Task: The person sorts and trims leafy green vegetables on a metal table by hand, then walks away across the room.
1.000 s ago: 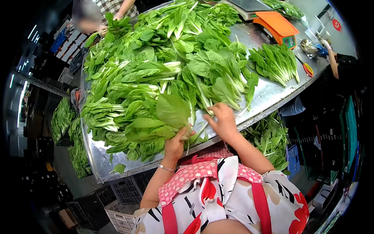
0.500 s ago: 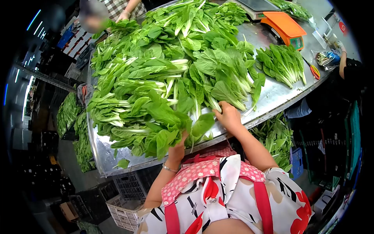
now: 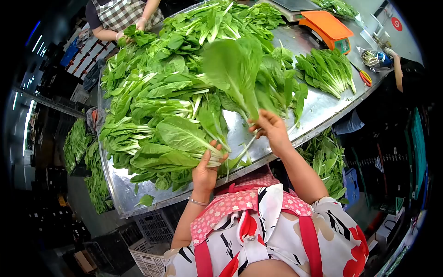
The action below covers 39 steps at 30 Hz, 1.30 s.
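From my head camera, I place everything by the heap of greens [image 3: 152, 87], which spreads across the metal surface [image 3: 318, 107] in front of me. At the heap's near edge, my left hand [image 3: 206, 168] is closed around the pale stem end of a small bunch [image 3: 180, 138], whose leaves lie over the heap's near side. At the heap's near right, my right hand [image 3: 271, 130] grips a large leafy plant [image 3: 233, 69] by its stem base, fingers bent around it; its leaves rise in front of the heap, partly blurred. Between my hands, by the heap's near edge, lies a thin loose stalk [image 3: 245, 149]; I cannot tell whether my right fingers touch its upper end. Just right of the heap sits a separate pile of greens [image 3: 325, 71], white stems pointing away from the heap, and farther right are scissors [image 3: 365, 77]. An orange scale [image 3: 326, 25] stands off the heap's far right. At the heap's far left, a person in a checked apron [image 3: 122, 14] holds greens.
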Motion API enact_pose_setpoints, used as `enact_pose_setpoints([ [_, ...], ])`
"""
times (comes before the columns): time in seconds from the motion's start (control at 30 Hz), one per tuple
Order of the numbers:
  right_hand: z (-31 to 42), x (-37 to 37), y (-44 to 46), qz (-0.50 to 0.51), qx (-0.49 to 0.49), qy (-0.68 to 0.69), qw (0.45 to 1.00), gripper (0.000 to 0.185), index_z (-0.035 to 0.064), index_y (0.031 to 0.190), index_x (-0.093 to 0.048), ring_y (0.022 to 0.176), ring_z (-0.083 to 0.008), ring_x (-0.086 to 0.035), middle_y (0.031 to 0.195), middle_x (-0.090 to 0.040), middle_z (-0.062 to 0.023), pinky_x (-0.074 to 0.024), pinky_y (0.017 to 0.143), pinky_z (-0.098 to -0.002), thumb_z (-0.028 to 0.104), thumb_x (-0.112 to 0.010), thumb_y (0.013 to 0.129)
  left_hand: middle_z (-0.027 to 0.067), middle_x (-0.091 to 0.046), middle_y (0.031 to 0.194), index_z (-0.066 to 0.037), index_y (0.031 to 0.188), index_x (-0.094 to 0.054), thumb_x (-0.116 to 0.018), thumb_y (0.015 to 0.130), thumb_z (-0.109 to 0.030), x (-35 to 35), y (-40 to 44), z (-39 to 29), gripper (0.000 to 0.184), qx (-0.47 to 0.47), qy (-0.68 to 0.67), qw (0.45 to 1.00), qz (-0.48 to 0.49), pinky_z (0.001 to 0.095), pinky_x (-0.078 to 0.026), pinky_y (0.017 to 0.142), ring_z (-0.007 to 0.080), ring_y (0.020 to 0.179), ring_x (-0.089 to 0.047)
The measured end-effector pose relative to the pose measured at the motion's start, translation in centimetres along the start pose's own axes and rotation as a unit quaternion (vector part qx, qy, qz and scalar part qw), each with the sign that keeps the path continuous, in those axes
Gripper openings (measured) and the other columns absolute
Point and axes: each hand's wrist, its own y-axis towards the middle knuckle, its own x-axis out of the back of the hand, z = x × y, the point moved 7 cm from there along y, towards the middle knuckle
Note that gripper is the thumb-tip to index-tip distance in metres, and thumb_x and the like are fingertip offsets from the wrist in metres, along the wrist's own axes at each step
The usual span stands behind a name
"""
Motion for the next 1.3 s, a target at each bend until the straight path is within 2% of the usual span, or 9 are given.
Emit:
enact_pose_setpoints([
  [0.1,-2.2,-0.3,-0.7,0.032,-0.070,0.066,0.995,0.025,-0.0011,0.105,-0.048,0.077,-0.0155,-0.059,0.096,-0.060,-0.0124,-0.0448,0.056,-0.0237,0.016,-0.050,0.086,0.0098,-0.047,0.116,-0.004,0.124,-0.035,-0.053,0.084,-0.011,0.4,0.4,0.5,0.044,0.049,-0.055,0.997,0.013,0.0466,-0.043,0.087,0.0238,0.106,-0.047],
  [0.17,-3.1,-0.2,-0.6,0.037,-0.076,0.059,0.995,0.025,-0.0010,0.105,-0.046,0.079,-0.0153,-0.059,0.097,-0.059,-0.0119,-0.0446,0.058,-0.0233,0.014,-0.052,0.085,0.0075,-0.049,0.112,-0.003,0.123,-0.036,-0.052,0.084,-0.012,-1.1,-0.7,-0.8,0.043,-0.016,-0.022,0.999,0.027,0.0475,-0.042,0.088,0.0211,0.103,-0.048],
  [0.33,-4.3,0.0,-0.3,0.027,-0.046,-0.011,0.998,0.024,-0.0012,0.098,-0.046,0.076,-0.0147,-0.059,0.087,-0.058,-0.0097,-0.0459,0.055,-0.0222,0.007,-0.059,0.080,0.0091,-0.056,0.100,-0.002,0.115,-0.045,-0.053,0.081,-0.008,-4.2,-2.0,-0.8,0.035,0.030,-0.088,0.988,0.126,0.0367,-0.037,0.094,0.0210,0.097,-0.053],
  [0.57,-5.3,-1.3,-1.6,0.031,-0.027,-0.016,0.999,0.024,0.0002,0.091,-0.048,0.065,-0.0084,-0.054,0.080,-0.057,-0.0053,-0.0453,0.055,-0.0219,0.007,-0.065,0.075,0.0103,-0.052,0.112,-0.002,0.116,-0.043,-0.055,0.081,-0.003,-4.6,0.8,0.6,0.037,-0.047,0.047,0.997,0.025,0.0330,-0.039,0.089,0.0207,0.104,-0.049],
  [0.67,-2.5,-3.1,-3.0,0.036,0.174,-0.222,0.959,0.023,0.0001,0.086,-0.049,0.077,-0.0197,-0.056,0.088,-0.054,-0.0105,-0.0465,0.064,-0.0286,0.003,-0.065,0.070,0.0071,-0.052,0.110,-0.004,0.115,-0.044,-0.057,0.079,0.000,-4.1,1.2,1.4,0.039,-0.053,0.040,0.998,0.021,0.0319,-0.040,0.087,0.0177,0.101,-0.050],
  [0.8,-1.2,-5.0,-4.2,0.086,0.300,-0.340,0.887,0.022,0.0007,0.085,-0.049,0.086,-0.0337,-0.053,0.095,-0.051,-0.0167,-0.0452,0.072,-0.0331,0.003,-0.064,0.068,0.0047,-0.054,0.103,-0.007,0.110,-0.047,-0.059,0.076,0.003,-2.3,1.5,1.7,0.037,-0.071,0.034,0.997,0.004,0.0302,-0.042,0.082,0.0168,0.096,-0.052],
  [0.93,-1.5,-5.8,-5.0,0.089,0.325,-0.344,0.876,0.017,0.0009,0.087,-0.050,0.083,-0.0251,-0.056,0.091,-0.054,-0.0126,-0.0448,0.071,-0.0294,0.006,-0.060,0.075,0.0061,-0.055,0.101,-0.004,0.110,-0.048,-0.059,0.076,-0.001,-1.9,1.2,1.1,0.035,-0.057,-0.018,0.998,-0.020,0.0306,-0.042,0.081,0.0185,0.091,-0.055],
  [1.0,-5.9,-4.0,-3.6,0.050,0.012,-0.024,0.998,0.013,0.0009,0.090,-0.051,0.079,-0.0138,-0.055,0.086,-0.056,-0.0065,-0.0432,0.068,-0.0248,0.009,-0.057,0.081,0.0069,-0.056,0.102,-0.002,0.110,-0.048,-0.059,0.077,-0.004,-1.7,1.4,0.9,0.034,-0.018,-0.010,1.000,0.003,0.0308,-0.042,0.082,0.0190,0.091,-0.055],
  [1.3,-6.3,-5.8,-3.4,0.129,-0.149,0.030,0.980,0.025,-0.0006,0.098,-0.052,0.071,-0.0077,-0.051,0.083,-0.056,-0.0018,-0.0390,0.062,-0.0183,0.010,-0.061,0.077,0.0099,-0.058,0.100,0.001,0.107,-0.051,-0.057,0.078,-0.008,0.3,-0.2,1.0,0.031,0.014,0.039,0.999,0.019,0.0319,-0.040,0.086,0.0203,0.092,-0.054],
])
